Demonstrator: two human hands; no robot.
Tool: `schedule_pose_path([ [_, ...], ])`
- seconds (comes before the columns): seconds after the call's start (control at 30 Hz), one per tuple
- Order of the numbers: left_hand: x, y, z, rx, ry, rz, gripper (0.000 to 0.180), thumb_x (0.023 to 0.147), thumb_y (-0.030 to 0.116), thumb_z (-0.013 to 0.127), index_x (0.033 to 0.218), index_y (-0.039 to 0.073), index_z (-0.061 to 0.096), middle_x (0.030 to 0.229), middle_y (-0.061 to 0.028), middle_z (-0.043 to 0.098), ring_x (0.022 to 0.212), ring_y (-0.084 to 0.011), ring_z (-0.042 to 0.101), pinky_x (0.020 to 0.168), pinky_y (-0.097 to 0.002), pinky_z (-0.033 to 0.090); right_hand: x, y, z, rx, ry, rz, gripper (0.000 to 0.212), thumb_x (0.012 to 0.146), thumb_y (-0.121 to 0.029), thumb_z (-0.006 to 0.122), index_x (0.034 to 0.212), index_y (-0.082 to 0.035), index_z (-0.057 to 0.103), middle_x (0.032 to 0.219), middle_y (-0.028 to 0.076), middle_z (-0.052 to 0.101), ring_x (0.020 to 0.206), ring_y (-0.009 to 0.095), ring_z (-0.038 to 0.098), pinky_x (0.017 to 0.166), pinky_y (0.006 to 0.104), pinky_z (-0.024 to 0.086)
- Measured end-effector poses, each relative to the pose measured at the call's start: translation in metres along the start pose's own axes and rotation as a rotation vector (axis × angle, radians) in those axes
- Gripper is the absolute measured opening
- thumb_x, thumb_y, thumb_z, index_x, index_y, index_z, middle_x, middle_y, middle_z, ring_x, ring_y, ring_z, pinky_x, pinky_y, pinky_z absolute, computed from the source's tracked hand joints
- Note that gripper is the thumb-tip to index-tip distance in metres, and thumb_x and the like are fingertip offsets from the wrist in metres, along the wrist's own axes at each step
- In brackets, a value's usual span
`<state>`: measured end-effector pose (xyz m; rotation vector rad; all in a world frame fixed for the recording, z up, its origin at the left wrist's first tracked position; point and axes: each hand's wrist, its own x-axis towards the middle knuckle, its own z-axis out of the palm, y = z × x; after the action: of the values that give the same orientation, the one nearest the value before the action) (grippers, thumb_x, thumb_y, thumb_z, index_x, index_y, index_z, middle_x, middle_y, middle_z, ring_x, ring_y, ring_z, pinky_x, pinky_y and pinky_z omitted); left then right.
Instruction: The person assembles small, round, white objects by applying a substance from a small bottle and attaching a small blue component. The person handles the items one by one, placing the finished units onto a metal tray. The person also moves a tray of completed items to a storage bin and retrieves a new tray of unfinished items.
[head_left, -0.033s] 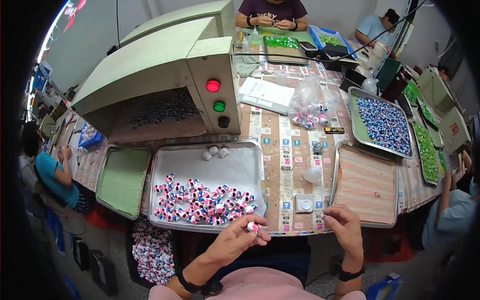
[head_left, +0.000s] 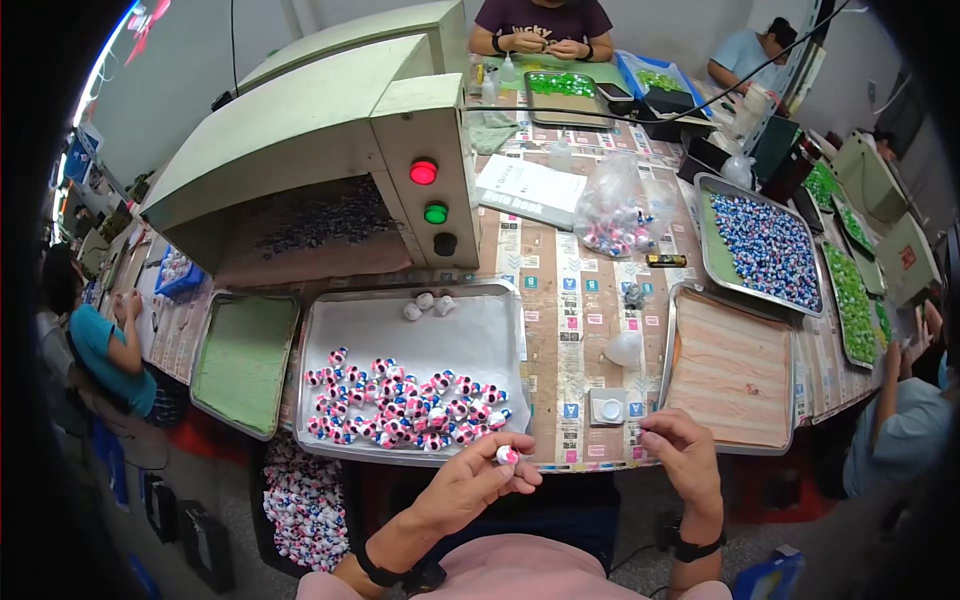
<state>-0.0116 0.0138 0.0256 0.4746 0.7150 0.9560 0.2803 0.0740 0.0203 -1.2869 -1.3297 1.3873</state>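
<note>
Between its thumb and fingers, my left hand [head_left: 470, 480] pinches a small white-and-pink painted figure [head_left: 507, 455] just off the table's front edge. My right hand [head_left: 685, 455] hovers at the edge to the right, thumb and fingertips drawn together; whatever may be between them is too small to make out. Just left of its fingertips sits a small square dish with a round white centre [head_left: 607, 408]. A metal tray [head_left: 470, 315] beside my left hand holds a pile of similar pink, white and blue figures [head_left: 400, 405], plus 3 plain white lumps [head_left: 426, 305] at its far side.
A large machine [head_left: 420, 130] with red and green lights stands behind the tray. Right of my hands lies a paper-lined tray [head_left: 730, 375]; beyond it is a tray of blue figures [head_left: 765, 245]. A plastic bag [head_left: 615, 210] and notebook [head_left: 530, 190] lie farther back. Co-workers sit around.
My right hand has shifted very slightly left toward the small square dish. The left hand keeps its pinch on the figure.
</note>
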Motion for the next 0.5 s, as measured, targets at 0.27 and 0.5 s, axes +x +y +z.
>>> schedule_pose_path([
  [0.27, 0.003, -0.016, -0.002, -0.138, -0.026, -0.007, 0.029, 0.099, 0.008, 0.045, 0.126, 0.000, 0.045, 0.119, -0.0144, 0.054, 0.102, -0.0180, 0.060, 0.088, -0.0283, 0.051, 0.013, -0.001, 0.020, 0.018, 0.019, 0.116, 0.017, 0.081, 0.003, 0.067, 0.098, 0.003, 0.067, 0.087, 0.004, 0.062, 0.083, 0.009, 0.061, 0.072, 0.0206, 0.050],
  [0.5, -0.003, -0.027, -0.011, -0.072, -0.013, -0.112, 0.034, 0.097, 0.009, 0.052, 0.129, 0.000, 0.046, 0.117, -0.0129, 0.055, 0.099, -0.0163, 0.061, 0.087, -0.0272, 0.052, 0.022, 0.001, 0.029, -0.472, 0.089, -0.157, 0.016, 0.080, 0.002, 0.066, 0.096, 0.001, 0.067, 0.086, 0.006, 0.061, 0.067, 0.009, 0.059, 0.055, 0.0203, 0.046],
])
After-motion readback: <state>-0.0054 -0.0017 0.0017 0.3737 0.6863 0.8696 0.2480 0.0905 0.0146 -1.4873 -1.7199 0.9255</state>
